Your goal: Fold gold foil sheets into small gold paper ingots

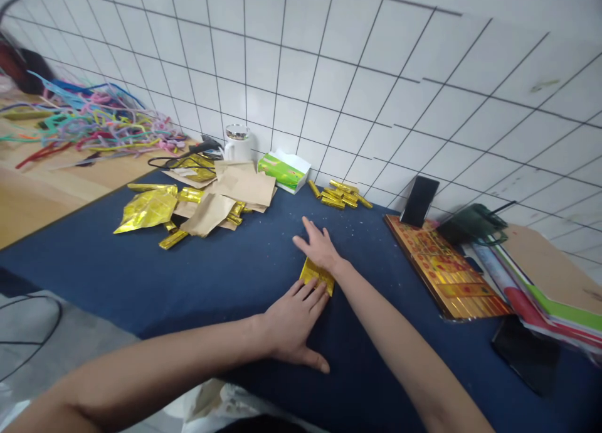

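A small sheet of gold foil paper (314, 271) lies flat on the dark blue table cover (226, 276), partly hidden under both hands. My left hand (297, 323) presses on its near edge, fingers stretched out and thumb spread to the right. Over its far edge rests my right hand (320, 248), fingers spread and pointing away to the left. Neither hand grips anything. Beyond them, near the wall, sits a small pile of rolled gold foil pieces (339, 196).
At the left are crumpled gold foil (149, 210), brown paper pieces (244, 183), a green tissue pack (285, 169), a white mug (237, 145) and colourful pipe cleaners (108, 119). On the right stand a phone (420, 201), an orange-gold pack (444, 263) and stacked folders (545, 282).
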The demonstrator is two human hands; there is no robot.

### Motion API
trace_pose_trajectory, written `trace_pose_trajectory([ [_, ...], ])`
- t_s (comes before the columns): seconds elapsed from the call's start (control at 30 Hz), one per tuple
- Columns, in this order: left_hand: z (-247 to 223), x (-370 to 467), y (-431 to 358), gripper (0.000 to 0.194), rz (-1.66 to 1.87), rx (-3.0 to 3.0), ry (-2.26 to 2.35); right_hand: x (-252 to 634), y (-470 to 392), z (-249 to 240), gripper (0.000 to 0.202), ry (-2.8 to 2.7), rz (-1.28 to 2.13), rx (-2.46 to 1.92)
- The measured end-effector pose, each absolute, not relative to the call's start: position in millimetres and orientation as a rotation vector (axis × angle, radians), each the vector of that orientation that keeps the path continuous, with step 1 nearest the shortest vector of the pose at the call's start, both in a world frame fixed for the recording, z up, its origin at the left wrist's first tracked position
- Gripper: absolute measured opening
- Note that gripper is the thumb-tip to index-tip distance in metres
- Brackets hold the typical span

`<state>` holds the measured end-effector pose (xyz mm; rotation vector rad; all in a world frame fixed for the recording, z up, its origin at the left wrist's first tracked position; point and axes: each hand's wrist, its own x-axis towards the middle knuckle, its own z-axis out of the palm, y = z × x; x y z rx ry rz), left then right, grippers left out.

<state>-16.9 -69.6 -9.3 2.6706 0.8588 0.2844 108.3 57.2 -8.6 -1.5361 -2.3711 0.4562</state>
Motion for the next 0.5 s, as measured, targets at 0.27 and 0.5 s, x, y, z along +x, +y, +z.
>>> trace_pose_trajectory([
  [0.27,-7.8,-15.9,-69.9,0.102,0.320,2.666,0.883,150.5,-4.2,4.9,0.032,-2.285,0.547,-1.172],
  [0.5,-2.8,-19.1,-66.7,0.097,0.350,2.619,0.829,161.4,-12.9,-24.0,0.036,-2.483,0.466,-1.118],
])
